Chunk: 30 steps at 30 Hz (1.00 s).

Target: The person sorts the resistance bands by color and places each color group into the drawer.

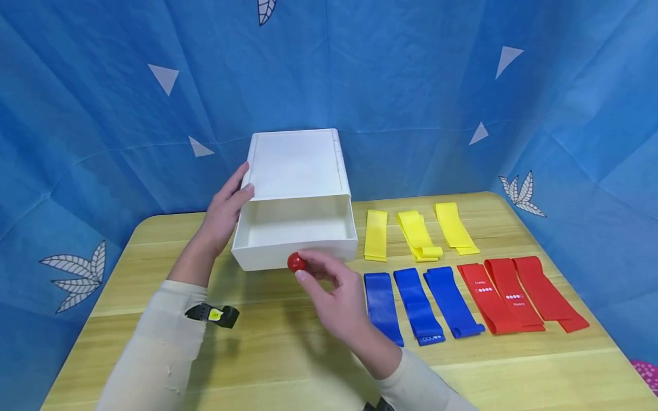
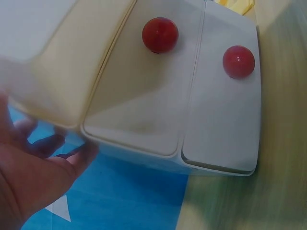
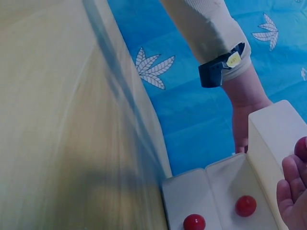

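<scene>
Pinching red knob, right hand; left hand against side of drawer unit.

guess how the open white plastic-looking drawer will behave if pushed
The open white plastic-looking drawer will probably slide rather than tip, since its rear sits inside the white boxy casing. It looks thin-walled, so perhaps light for its size. It seems stiff too: the front panel looks straight where the right hand pinches the round red knob.
</scene>
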{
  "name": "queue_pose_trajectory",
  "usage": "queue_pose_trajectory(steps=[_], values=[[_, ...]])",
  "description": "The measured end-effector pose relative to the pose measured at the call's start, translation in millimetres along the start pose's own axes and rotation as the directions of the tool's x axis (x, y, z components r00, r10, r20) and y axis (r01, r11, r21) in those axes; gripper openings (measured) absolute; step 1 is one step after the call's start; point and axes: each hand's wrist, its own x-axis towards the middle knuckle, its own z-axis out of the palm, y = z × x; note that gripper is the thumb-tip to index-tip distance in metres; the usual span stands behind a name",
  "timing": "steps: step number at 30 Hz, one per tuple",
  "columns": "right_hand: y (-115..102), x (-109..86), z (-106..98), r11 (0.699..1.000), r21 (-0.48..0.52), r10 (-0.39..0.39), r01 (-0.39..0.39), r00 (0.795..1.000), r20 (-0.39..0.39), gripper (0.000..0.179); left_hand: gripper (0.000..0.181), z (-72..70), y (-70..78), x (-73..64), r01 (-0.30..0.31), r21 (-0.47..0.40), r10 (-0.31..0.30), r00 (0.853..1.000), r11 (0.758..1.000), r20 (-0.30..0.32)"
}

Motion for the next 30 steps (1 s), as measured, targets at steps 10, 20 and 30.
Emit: queue_pose_trajectory(steps=[10,20,30], values=[[9,-10.7,-5,0.997,0.060,-0.059,0.057,0.998,0.027,0.027,0.064,0.4,-0.4,0.3,-0.023,-0.011,0.024,1.000,1.000,0.009],[7,-21.3,-5,0.996,0.055,-0.069,0.067,0.996,0.049,0.027,0.064,1.3,-0.3,-1.1,-0.025,0.004,0.025,1.000,1.000,0.010],[8,-24.6,-8,0.994,0.039,-0.100,0.098,0.993,0.065,0.028,0.064,0.7,-1.9,-1.6,-0.026,-0.008,0.026,1.000,1.000,0.011]])
